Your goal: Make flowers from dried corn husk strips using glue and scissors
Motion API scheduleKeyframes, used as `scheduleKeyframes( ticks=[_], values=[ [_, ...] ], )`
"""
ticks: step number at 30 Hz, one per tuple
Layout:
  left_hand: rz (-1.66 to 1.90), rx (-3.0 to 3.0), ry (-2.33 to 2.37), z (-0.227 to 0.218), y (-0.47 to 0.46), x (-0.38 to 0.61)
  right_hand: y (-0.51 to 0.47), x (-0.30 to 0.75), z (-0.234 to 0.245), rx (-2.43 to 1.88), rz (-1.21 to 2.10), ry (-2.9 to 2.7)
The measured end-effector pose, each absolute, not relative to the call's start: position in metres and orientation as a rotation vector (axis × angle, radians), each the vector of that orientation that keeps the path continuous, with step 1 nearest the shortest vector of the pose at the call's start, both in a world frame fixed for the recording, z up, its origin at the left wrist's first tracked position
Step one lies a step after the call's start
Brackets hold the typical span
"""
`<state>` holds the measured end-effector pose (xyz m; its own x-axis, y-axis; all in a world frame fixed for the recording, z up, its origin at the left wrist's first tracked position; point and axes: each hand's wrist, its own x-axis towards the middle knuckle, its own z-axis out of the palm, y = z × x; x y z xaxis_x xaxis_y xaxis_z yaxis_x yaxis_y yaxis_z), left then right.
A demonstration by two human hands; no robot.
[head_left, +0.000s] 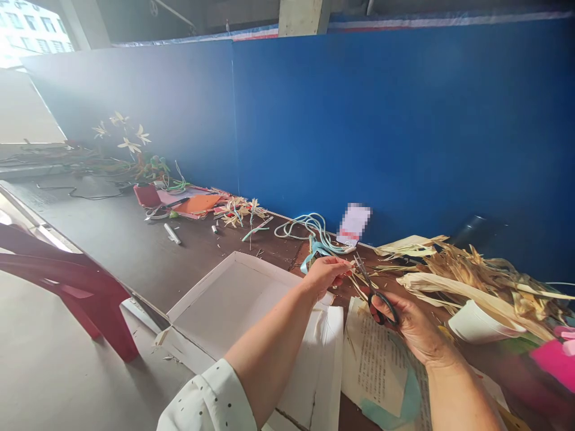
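Note:
My right hand (411, 326) has its fingers in the black handles of a pair of scissors (381, 308), whose metal blades point up and away from me. Just left of the blades, my left hand (326, 276) pinches a small pale piece that looks like dried husk; its far end is hard to make out. Thin straw-coloured strips hang near the blades. Beneath my right hand lies a printed sheet (375, 365) with a blue-green piece (406, 398) on it. Under my left forearm sits an open white box (215, 299).
Dried corn husks (485, 275) heap at the right beside a white cup (483, 323). A pale blue cord (309, 224) lies behind my left hand. Husk flowers (242, 209) and orange paper (197, 203) lie farther left. A blue partition (381, 120) borders the table; a red chair (103, 305) stands left.

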<state>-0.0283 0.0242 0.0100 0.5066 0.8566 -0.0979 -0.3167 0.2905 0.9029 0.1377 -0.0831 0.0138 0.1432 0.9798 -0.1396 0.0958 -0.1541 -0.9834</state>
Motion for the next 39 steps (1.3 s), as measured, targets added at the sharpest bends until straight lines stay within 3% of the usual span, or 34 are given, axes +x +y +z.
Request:
scheduleKeyframes(
  ticks=[18, 39],
  values=[
    [0.919, 1.272, 0.830, 0.001, 0.028, -0.022, -0.085, 0.135, 0.012, -1.473, 1.359, -1.092],
    [0.800, 1.410, 0.857, 0.005, 0.028, -0.030, -0.081, 0.147, 0.006, -1.600, 1.185, -1.284]
  ],
)
